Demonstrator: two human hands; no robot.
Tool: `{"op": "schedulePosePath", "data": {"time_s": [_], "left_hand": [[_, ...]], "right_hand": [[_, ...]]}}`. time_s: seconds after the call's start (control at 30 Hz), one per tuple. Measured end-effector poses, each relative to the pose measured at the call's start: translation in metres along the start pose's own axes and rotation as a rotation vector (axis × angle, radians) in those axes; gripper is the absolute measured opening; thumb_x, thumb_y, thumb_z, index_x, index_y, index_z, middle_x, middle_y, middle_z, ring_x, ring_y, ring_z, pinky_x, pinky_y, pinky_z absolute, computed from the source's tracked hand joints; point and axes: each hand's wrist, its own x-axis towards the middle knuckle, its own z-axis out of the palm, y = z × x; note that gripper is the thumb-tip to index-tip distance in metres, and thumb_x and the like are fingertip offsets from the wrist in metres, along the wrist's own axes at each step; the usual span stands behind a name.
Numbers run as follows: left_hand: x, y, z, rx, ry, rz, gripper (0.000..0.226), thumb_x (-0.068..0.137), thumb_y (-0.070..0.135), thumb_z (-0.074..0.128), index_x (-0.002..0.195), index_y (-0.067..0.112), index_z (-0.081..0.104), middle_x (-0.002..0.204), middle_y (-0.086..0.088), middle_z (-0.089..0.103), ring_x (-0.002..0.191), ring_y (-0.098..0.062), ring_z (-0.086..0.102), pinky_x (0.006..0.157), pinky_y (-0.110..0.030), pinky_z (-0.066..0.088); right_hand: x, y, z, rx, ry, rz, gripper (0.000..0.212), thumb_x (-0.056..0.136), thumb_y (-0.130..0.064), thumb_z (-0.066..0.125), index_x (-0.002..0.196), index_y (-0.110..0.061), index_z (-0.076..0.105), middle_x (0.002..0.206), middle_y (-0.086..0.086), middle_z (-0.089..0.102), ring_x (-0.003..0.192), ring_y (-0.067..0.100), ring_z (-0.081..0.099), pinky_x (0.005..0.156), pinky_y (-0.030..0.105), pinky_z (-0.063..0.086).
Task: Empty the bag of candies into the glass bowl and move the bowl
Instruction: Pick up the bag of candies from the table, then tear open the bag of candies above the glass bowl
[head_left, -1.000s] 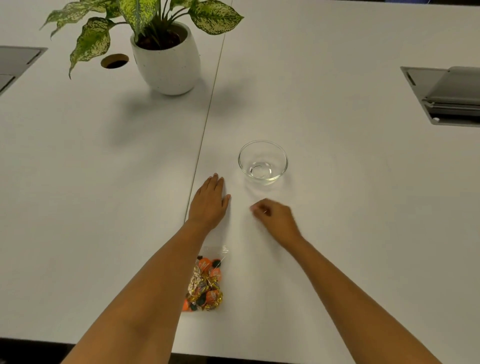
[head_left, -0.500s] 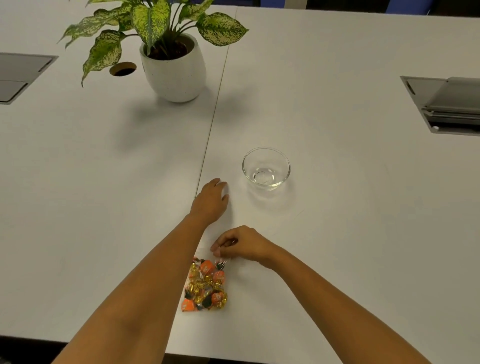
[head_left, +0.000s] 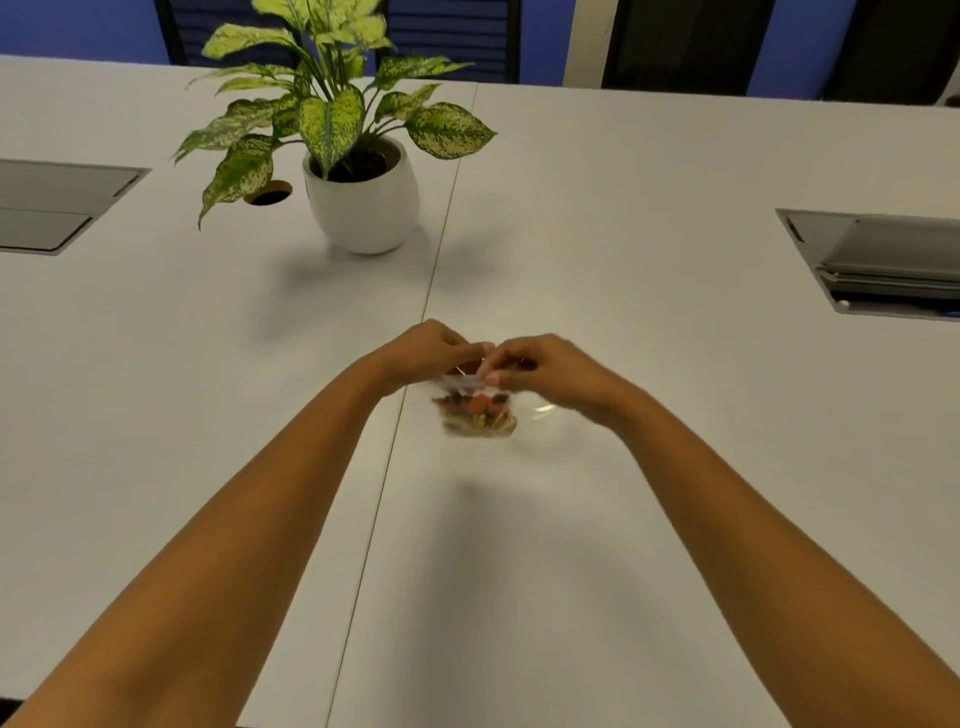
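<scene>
A clear plastic bag of candies (head_left: 475, 410), orange, gold and dark wrappers, hangs blurred in the air at the table's middle. My left hand (head_left: 428, 348) and my right hand (head_left: 540, 366) both pinch its top edge, fingertips nearly touching. The glass bowl (head_left: 543, 410) sits on the table right behind and below the bag; only a faint glint of its rim shows beside my right wrist, the rest is hidden by the bag and hand.
A potted plant in a white pot (head_left: 363, 202) stands at the back left of centre, with a round cable hole (head_left: 268, 193) beside it. Grey hatch panels sit at the left edge (head_left: 52, 205) and right edge (head_left: 883, 265). A seam (head_left: 415, 358) runs down the white table.
My right hand picked the bag up from the near table edge and carried it forward over the bowl. My left hand left the table and took hold of the bag's top too.
</scene>
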Motion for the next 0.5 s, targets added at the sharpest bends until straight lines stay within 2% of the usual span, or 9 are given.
{"op": "schedulePosePath", "data": {"time_s": [0.07,0.13,0.2,0.27,0.37,0.43,0.5], "left_hand": [[-0.004,0.011,-0.006,0.005,0.015,0.032,0.04,0.092,0.038,0.05,0.095,0.004,0.072,0.078,-0.001,0.068,0.07,-0.007,0.06,0.066,-0.018,0.044],[-0.006,0.02,-0.009,-0.058,0.001,0.057,0.038,0.095,0.032,0.048,0.105,0.002,0.069,0.092,-0.004,0.071,0.076,-0.009,0.065,0.067,-0.013,0.048],[-0.006,0.022,-0.011,-0.123,-0.001,0.079,0.038,0.096,0.03,0.047,0.112,0.002,0.066,0.108,-0.011,0.071,0.093,-0.018,0.068,0.078,-0.02,0.053],[-0.005,0.022,-0.012,-0.168,0.013,0.089,0.038,0.094,0.031,0.049,0.114,0.003,0.065,0.115,-0.013,0.069,0.103,-0.022,0.066,0.089,-0.03,0.052],[-0.002,0.024,-0.007,-0.177,0.096,0.086,0.031,0.09,0.025,0.058,0.112,0.004,0.066,0.109,-0.013,0.071,0.1,-0.022,0.067,0.091,-0.033,0.054],[0.0,0.028,-0.001,-0.196,0.204,0.064,0.028,0.088,0.02,0.061,0.109,0.004,0.067,0.104,-0.013,0.071,0.095,-0.022,0.068,0.085,-0.03,0.054],[0.003,0.029,0.006,-0.243,0.315,0.031,0.026,0.086,0.018,0.064,0.106,0.002,0.069,0.101,-0.014,0.071,0.092,-0.023,0.067,0.082,-0.031,0.056]], "right_hand": [[0.007,-0.005,-0.017,0.015,0.045,-0.011,0.017,0.085,-0.012,0.064,0.101,-0.012,0.07,0.102,0.001,0.07,0.098,0.015,0.064,0.089,0.024,0.05],[0.013,-0.009,-0.028,0.036,0.069,-0.021,0.018,0.085,-0.011,0.064,0.103,-0.009,0.069,0.106,0.007,0.07,0.1,0.018,0.063,0.091,0.027,0.05],[0.019,-0.011,-0.034,0.049,0.092,-0.024,0.018,0.085,-0.012,0.065,0.102,-0.01,0.07,0.105,0.009,0.07,0.1,0.019,0.063,0.091,0.029,0.05],[0.025,-0.01,-0.039,0.067,0.122,-0.012,0.016,0.084,-0.013,0.066,0.1,-0.012,0.07,0.1,0.006,0.07,0.098,0.019,0.062,0.089,0.029,0.05],[0.031,-0.01,-0.041,0.09,0.163,0.003,0.018,0.083,-0.013,0.067,0.101,-0.015,0.068,0.089,0.001,0.067,0.091,0.016,0.062,0.088,0.03,0.05],[0.032,-0.01,-0.039,0.09,0.216,0.008,0.023,0.083,-0.014,0.067,0.107,-0.015,0.065,0.092,0.002,0.067,0.093,0.017,0.063,0.086,0.028,0.051],[0.032,-0.01,-0.034,0.101,0.348,-0.005,0.03,0.084,-0.013,0.067,0.114,-0.015,0.062,0.1,0.003,0.066,0.095,0.016,0.063,0.079,0.019,0.05]]}}
